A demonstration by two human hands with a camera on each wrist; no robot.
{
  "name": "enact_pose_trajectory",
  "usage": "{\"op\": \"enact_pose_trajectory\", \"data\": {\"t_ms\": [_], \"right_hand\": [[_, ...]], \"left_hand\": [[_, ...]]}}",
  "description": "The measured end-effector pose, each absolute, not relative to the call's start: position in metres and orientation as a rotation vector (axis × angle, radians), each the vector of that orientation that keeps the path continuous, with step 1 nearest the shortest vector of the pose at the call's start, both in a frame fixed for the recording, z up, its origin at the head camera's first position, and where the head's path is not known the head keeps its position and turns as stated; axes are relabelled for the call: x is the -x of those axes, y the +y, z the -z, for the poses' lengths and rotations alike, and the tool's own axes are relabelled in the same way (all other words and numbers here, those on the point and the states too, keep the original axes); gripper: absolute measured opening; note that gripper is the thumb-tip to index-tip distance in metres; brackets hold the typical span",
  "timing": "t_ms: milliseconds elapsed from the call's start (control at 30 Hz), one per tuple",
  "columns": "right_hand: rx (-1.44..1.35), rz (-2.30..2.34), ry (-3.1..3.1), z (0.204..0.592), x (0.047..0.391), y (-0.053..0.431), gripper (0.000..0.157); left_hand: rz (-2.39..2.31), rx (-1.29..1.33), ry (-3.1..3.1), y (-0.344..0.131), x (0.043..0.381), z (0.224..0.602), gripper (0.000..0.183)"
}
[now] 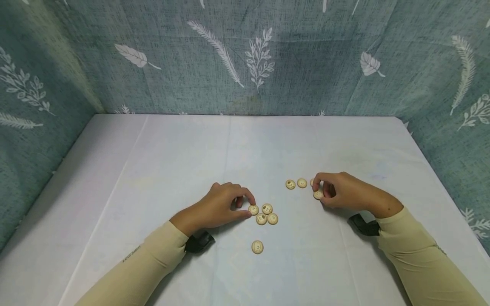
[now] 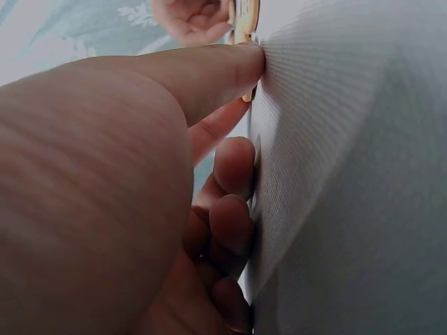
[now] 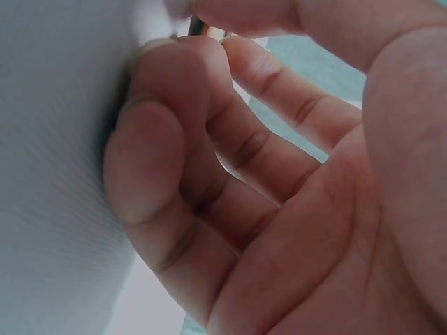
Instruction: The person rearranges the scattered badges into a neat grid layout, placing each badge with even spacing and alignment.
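Observation:
My left hand [image 1: 218,206] pinches a small round wooden disc [image 1: 253,210] between thumb and index finger, low at the white cloth. Three more discs sit close against it on the right, among them a wooden disc with a dark spot [image 1: 267,208]. On the right, my right hand [image 1: 346,191] holds another wooden disc [image 1: 318,194] by its edges with thumb and index finger. Just behind that one, a disc [image 1: 311,182] is partly hidden by the fingers. In the left wrist view the thumb [image 2: 230,73] lies against pale disc edges [image 2: 246,17].
Two discs, one with a dark spot [image 1: 290,184] and one plainer disc [image 1: 302,183], lie in a row left of my right hand. A single disc [image 1: 257,247] lies nearer me. White cloth [image 1: 172,148] covers the table; a green leaf-patterned curtain [image 1: 306,55] encloses its back and sides.

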State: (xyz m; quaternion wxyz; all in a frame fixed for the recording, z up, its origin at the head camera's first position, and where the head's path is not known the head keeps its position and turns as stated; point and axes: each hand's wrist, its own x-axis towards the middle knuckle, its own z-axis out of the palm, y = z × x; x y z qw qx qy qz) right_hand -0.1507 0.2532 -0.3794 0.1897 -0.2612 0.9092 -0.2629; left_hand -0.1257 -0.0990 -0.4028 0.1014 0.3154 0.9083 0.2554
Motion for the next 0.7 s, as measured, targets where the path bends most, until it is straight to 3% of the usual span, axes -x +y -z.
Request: {"op": "enact_pose_trajectory", "data": {"t_ms": [700], "right_hand": [[0.813,0.823,2.604,0.368,0.14,0.24,0.014]], "left_hand": [[-0.759,-0.912,2.677,-0.099,0.126,0.403,0.017]]}}
